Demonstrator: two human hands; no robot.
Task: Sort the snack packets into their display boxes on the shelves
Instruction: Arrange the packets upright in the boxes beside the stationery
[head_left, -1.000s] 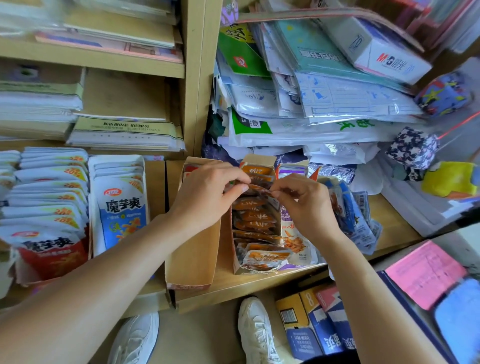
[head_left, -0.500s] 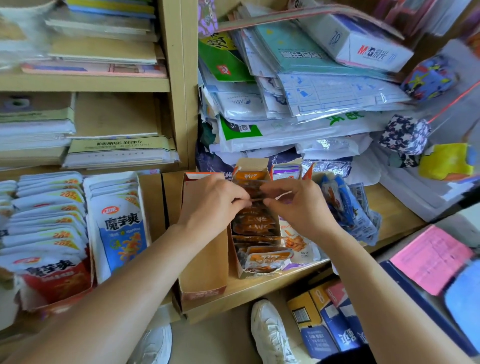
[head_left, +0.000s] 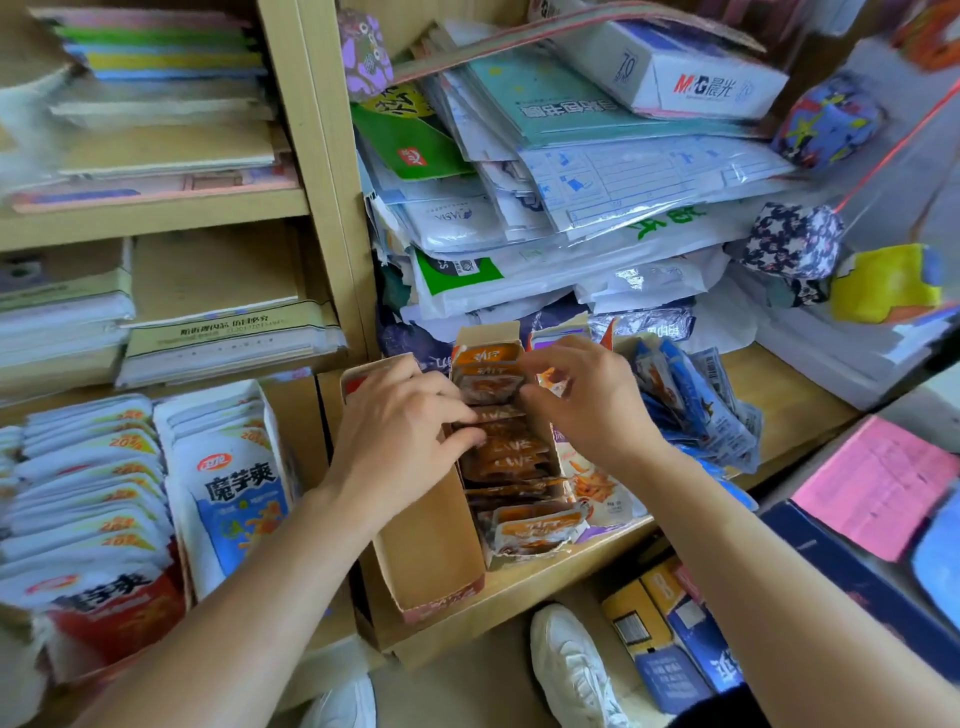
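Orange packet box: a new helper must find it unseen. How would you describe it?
Find the wooden shelf under the heap of plastic mailers. Right of the plain brown carton stands a narrow box. It alone holds orange-brown packets in a row.

Mid-frame, the hands stopped pinching one packet between them. The left hand (head_left: 400, 431) dug its fingers into the orange packets (head_left: 506, 457), and the right hand (head_left: 587, 410) pinched the rear ones.
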